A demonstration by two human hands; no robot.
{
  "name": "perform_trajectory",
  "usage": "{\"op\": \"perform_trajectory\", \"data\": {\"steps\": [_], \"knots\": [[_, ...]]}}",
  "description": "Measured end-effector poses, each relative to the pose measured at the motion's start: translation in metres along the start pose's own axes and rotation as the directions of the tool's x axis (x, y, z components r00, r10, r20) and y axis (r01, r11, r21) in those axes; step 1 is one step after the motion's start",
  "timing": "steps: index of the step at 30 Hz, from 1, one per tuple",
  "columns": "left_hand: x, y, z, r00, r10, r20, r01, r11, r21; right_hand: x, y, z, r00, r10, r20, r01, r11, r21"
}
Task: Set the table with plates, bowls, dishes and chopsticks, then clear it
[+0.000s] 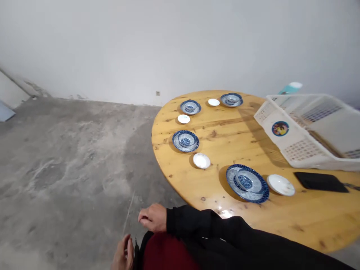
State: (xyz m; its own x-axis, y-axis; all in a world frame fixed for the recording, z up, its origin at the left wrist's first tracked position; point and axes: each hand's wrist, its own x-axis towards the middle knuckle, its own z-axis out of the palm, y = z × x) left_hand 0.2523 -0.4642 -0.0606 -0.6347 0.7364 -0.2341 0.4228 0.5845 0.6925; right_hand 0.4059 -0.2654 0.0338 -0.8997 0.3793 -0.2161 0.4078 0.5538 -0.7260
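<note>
My right hand [152, 217] comes out of a black sleeve and hangs off the near left edge of the round wooden table [225, 135], its fingers curled shut with nothing visible in them. My left hand [122, 255] is low at the bottom edge beside dark red cloth [165, 255], fingers stretched, holding nothing I can see. Nearest on the table is a blue patterned plate with a bowl on it [248, 183] and a white saucer [280, 184] beside it.
Three more blue plate-and-bowl sets [185, 141] [190, 107] [231, 99] and white saucers [201, 160] [183, 119] [213, 102] ring the table's edge. A white plastic basket [309, 131] and a flat black object [320, 181] lie right. Bare concrete floor [70, 157] spreads left.
</note>
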Motion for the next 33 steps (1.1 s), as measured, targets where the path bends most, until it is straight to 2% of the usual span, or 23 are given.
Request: {"op": "perform_trajectory", "data": {"steps": [4,7,9,12,15,18,19,21,23,26,28,30,33], "knots": [[0.087,0.005,-0.032,0.99,0.139,0.001,-0.139,0.99,-0.01,0.04,-0.015,-0.017,0.986,0.066,-0.153,-0.059,0.997,0.05],[0.141,0.014,-0.038,0.978,0.207,0.036,-0.207,0.978,0.003,0.059,-0.011,-0.02,0.964,0.131,-0.231,-0.103,0.986,0.127],[0.171,0.027,-0.032,0.965,0.25,0.082,-0.25,0.968,-0.007,0.068,-0.003,-0.023,0.948,0.174,-0.267,-0.132,0.977,0.169],[0.207,0.055,-0.014,0.931,0.315,0.186,-0.306,0.949,-0.078,0.078,0.011,-0.037,0.915,0.249,-0.317,-0.188,0.959,0.213],[0.243,0.091,0.001,0.875,0.39,0.286,-0.362,0.92,-0.147,0.094,0.024,-0.062,0.88,0.32,-0.351,-0.227,0.933,0.281],[0.291,0.118,0.002,0.809,0.454,0.373,-0.422,0.891,-0.169,0.126,0.04,-0.093,0.859,0.353,-0.37,-0.223,0.909,0.351],[0.31,0.124,-0.002,0.808,0.451,0.379,-0.425,0.892,-0.154,0.141,0.046,-0.103,0.857,0.356,-0.373,-0.215,0.904,0.37],[0.351,0.131,-0.014,0.852,0.395,0.345,-0.388,0.917,-0.092,0.176,0.058,-0.126,0.86,0.351,-0.37,-0.195,0.897,0.398],[0.397,0.134,-0.031,0.918,0.289,0.27,-0.292,0.956,-0.029,0.215,0.071,-0.152,0.866,0.339,-0.368,-0.176,0.895,0.41],[0.462,0.139,-0.052,0.966,0.134,0.22,-0.134,0.991,-0.019,0.269,0.088,-0.197,0.861,0.321,-0.395,-0.17,0.913,0.371],[0.496,0.143,-0.057,0.979,0.076,0.191,-0.074,0.997,-0.018,0.294,0.099,-0.224,0.852,0.318,-0.416,-0.187,0.927,0.326],[0.521,0.148,-0.055,0.979,0.035,0.199,-0.033,0.999,-0.016,0.312,0.109,-0.244,0.844,0.324,-0.428,-0.207,0.932,0.297],[0.556,0.159,-0.036,0.95,0.002,0.312,-0.003,1.0,0.003,0.329,0.125,-0.262,0.835,0.348,-0.427,-0.24,0.927,0.287]]}}
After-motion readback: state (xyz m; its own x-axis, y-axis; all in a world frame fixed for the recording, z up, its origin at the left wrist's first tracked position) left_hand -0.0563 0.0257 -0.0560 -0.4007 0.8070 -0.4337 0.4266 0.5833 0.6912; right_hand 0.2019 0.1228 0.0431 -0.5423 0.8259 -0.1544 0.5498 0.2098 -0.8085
